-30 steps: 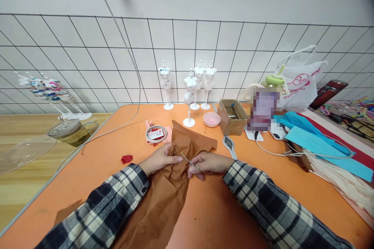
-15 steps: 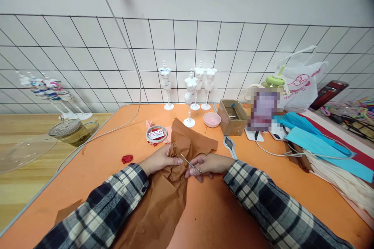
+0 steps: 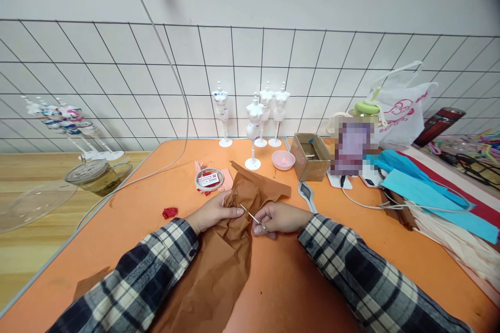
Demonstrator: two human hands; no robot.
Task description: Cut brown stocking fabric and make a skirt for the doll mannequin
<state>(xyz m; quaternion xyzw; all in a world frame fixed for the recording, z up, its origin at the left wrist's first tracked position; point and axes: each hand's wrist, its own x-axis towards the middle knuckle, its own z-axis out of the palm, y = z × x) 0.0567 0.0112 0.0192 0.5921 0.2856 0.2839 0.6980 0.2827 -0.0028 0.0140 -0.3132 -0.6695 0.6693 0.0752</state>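
Note:
A long sheet of brown cloth (image 3: 222, 276) runs from the near table edge up to my hands, bunched where they meet. My left hand (image 3: 214, 213) pinches the gathered folds, thumb on top. In my right hand (image 3: 275, 218) is a small pair of metal scissors (image 3: 253, 217), fingers curled round the handles. The blades point up and left, their tips at the folds beside my left thumb. Whether the blades are parted I cannot tell. Part of the cloth spreads out beyond both hands to the right.
Behind the cloth stand white mini mannequins (image 3: 254, 119), a pink bowl (image 3: 283, 160) and a cardboard box (image 3: 311, 158). A round tin (image 3: 210, 180) and a red scrap (image 3: 170, 213) lie left. To the right are a grey-handled tool (image 3: 307, 195), a phone (image 3: 353, 146) and blue cloth (image 3: 437, 203).
My right hand has closed further round the scissors, its lower fingers drawing in. The scissor tips have shifted slightly left against the folds. My left hand keeps its hold.

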